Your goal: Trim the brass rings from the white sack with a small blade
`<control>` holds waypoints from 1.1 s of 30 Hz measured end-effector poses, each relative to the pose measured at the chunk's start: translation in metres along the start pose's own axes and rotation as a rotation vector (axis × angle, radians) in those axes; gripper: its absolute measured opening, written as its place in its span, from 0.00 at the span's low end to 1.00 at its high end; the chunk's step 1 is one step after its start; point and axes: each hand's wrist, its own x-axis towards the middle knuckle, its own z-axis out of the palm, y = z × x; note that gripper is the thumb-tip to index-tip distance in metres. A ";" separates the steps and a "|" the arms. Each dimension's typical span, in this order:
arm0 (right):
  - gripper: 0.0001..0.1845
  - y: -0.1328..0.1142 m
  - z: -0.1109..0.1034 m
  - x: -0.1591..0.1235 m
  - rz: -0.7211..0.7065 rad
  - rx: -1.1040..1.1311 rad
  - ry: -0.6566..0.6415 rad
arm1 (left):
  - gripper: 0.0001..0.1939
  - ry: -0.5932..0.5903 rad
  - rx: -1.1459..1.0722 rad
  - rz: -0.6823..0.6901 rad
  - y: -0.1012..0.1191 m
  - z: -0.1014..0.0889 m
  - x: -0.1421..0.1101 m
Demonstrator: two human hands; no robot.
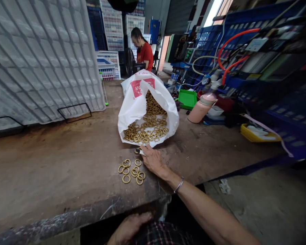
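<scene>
My right hand (153, 160) reaches over the table, palm down, fingers together. A gold-coloured metal ring (137, 150) is at its fingertips, partly covered by them. One finger wears a white and black wrap. Just beyond the hand lies a white plastic sack (132, 112) on its side, its mouth facing me, with many gold-coloured rings (153, 131) spilling forward inside. Several loose rings (126, 170) lie on the wood left of my hand, some overlapping. Below the table edge, my left hand (132, 226) rests low by my lap, fingers stretched out and somewhat blurred.
Tall stacked translucent trays (40, 61) stand at left behind black wire stands (75, 112). At right are a pink bottle (200, 110), a green tray (188, 98), a yellow tray (260, 134) and an orange hose (223, 51). A person in red (145, 54) sits beyond.
</scene>
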 end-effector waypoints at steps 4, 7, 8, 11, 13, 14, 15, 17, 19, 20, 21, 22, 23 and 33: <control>0.15 0.004 0.002 0.000 -0.004 0.082 0.055 | 0.18 -0.083 -0.026 0.036 0.034 0.001 -0.041; 0.14 0.009 0.000 -0.003 -0.052 0.190 0.068 | 0.17 0.013 -0.100 0.125 0.055 0.000 -0.053; 0.13 0.010 -0.001 -0.006 -0.081 0.246 0.069 | 0.17 0.081 -0.129 0.153 0.060 -0.001 -0.053; 0.11 0.010 -0.008 -0.020 -0.169 0.441 0.061 | 0.18 0.351 -0.174 0.254 0.073 -0.003 -0.044; 0.11 0.006 -0.015 -0.034 -0.215 0.560 0.011 | 0.20 0.493 -0.177 0.320 0.082 -0.004 -0.036; 0.11 0.003 -0.019 -0.041 -0.235 0.613 -0.032 | 0.22 0.523 -0.179 0.330 0.086 -0.004 -0.033; 0.12 -0.001 -0.023 -0.047 -0.256 0.657 -0.083 | 0.23 0.541 -0.178 0.331 0.089 -0.004 -0.031; 0.13 -0.008 -0.029 -0.058 -0.300 0.727 -0.177 | 0.25 0.541 -0.167 0.319 0.093 -0.004 -0.027; 0.14 -0.014 -0.033 -0.065 -0.322 0.777 -0.248 | 0.24 0.523 -0.150 0.308 0.092 -0.004 -0.026; 0.14 -0.016 -0.033 -0.067 -0.319 0.799 -0.272 | 0.22 0.513 -0.145 0.302 0.090 -0.003 -0.026; 0.14 -0.018 -0.032 -0.069 -0.309 0.823 -0.290 | 0.20 0.507 -0.142 0.296 0.088 -0.003 -0.026; 0.15 -0.020 -0.030 -0.069 -0.290 0.852 -0.303 | 0.19 0.506 -0.140 0.290 0.086 -0.003 -0.026; 0.16 -0.022 -0.028 -0.070 -0.261 0.887 -0.312 | 0.18 0.513 -0.139 0.288 0.084 -0.003 -0.027; 0.21 -0.043 -0.011 -0.071 0.140 1.291 -0.496 | 0.14 0.636 -0.024 0.457 0.071 -0.006 -0.027</control>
